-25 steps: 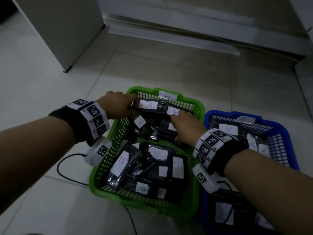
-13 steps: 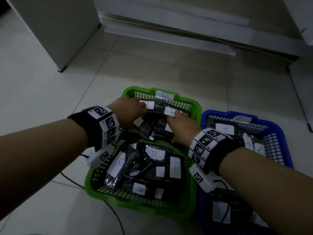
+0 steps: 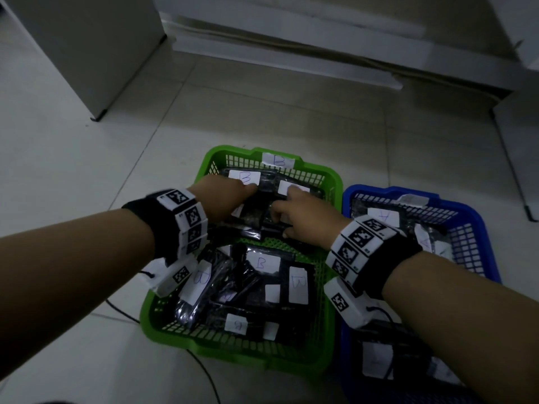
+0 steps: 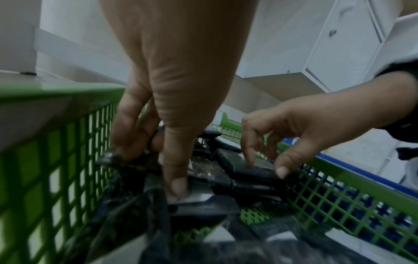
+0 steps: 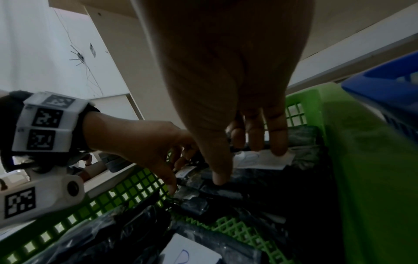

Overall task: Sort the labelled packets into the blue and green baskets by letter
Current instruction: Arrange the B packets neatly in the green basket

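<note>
Both hands reach into the far half of the green basket (image 3: 335,182), which sits on the tiled floor (image 3: 87,170) with the blue basket (image 3: 481,228) touching its right side. The left hand (image 3: 221,199) has its fingers curled down onto a black packet (image 4: 199,205): in the left wrist view the thumb presses on that packet's white label while the other fingers hook over a crinkled plastic edge behind it, so it appears to pinch the packet, though motion blur leaves the grip unclear. The right hand (image 3: 303,225) is spread with fingers pointing down; in the right wrist view its fingertips (image 5: 278,150) rest on a white label and its thumb touches a dark packet nearer the camera, with nothing plainly enclosed.

The green basket holds many black packets with white labels, several reading B (image 3: 245,177); a B tag (image 3: 277,161) is stuck to its far rim. Some labels are blank or too dim to read, and one under the right fingers is partly covered. The blue basket is half hidden by the right forearm; one label there seems to read A (image 3: 382,217), the rest are dark or cut off by the frame edge. A black cable (image 3: 204,371) runs beneath the green basket's near edge. The lighting is dim throughout.
</note>
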Motion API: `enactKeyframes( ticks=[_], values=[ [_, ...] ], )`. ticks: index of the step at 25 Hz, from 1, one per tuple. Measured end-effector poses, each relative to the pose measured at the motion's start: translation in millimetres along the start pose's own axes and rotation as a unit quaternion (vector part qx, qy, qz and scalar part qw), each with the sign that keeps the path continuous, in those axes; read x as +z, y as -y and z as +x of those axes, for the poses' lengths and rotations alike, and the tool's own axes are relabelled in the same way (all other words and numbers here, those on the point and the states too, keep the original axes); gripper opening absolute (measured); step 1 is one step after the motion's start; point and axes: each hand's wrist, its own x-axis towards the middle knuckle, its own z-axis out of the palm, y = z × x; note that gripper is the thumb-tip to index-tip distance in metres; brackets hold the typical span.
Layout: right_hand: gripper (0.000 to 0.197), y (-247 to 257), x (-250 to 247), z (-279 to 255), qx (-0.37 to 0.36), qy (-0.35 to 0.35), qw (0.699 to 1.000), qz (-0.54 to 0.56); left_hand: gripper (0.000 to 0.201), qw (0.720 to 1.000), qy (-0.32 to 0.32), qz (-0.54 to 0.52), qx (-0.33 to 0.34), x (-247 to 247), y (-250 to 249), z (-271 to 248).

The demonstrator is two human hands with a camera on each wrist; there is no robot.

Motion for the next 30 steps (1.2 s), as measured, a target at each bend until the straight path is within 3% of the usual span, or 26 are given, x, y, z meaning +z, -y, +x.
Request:
enactKeyframes(
  ticks=[2, 4, 6, 11, 17, 20, 22, 25, 27, 30],
  values=[
    [0.042, 1, -3, 0, -0.022, 0.035, 0.999, -0.015, 0.036, 0.999, 0.033, -0.022, 0.016, 2, 1, 1],
    [0.038, 3, -4, 0, -0.025, 0.023, 0.999, -0.010, 0.025, 0.998, 0.040, -0.037, 0.025, 4, 5, -2],
    [0.027, 9, -1, -2, -0.020, 0.007, 0.999, 0.027, 0.026, 0.996, 0.037, -0.070, 0.032, 5, 9, -10],
    [0.026, 37, 33, -13, -0.001, 0.099, 0.995, -0.028, 0.036, 0.983, 0.118, -0.085, 0.109, 17, -3, -30],
    [0.029, 40, 23, -15, 0.039, 0.033, 0.998, -0.038, 0.031, 0.979, 0.157, -0.053, 0.115, 11, 9, -28],
    [0.024, 41, 21, -19, 0.061, 0.050, 0.995, -0.065, 0.032, 0.977, 0.173, -0.072, 0.098, 10, 14, -26],
    [0.038, 40, 21, -22, 0.087, 0.061, 0.992, -0.060, 0.030, 0.981, 0.145, -0.066, 0.114, 8, 14, -26],
    [0.032, 35, 23, -24, 0.079, 0.065, 0.994, -0.033, 0.025, 0.989, 0.044, -0.054, 0.133, -3, 20, -31],
    [0.036, 37, 20, -24, 0.082, 0.077, 0.994, -0.016, 0.023, 0.993, -0.014, -0.041, 0.112, -9, 30, -35],
    [0.043, 41, 13, -17, 0.092, 0.080, 0.993, 0.009, 0.025, 0.996, -0.040, -0.053, 0.051, -13, 37, -37]
  ],
)
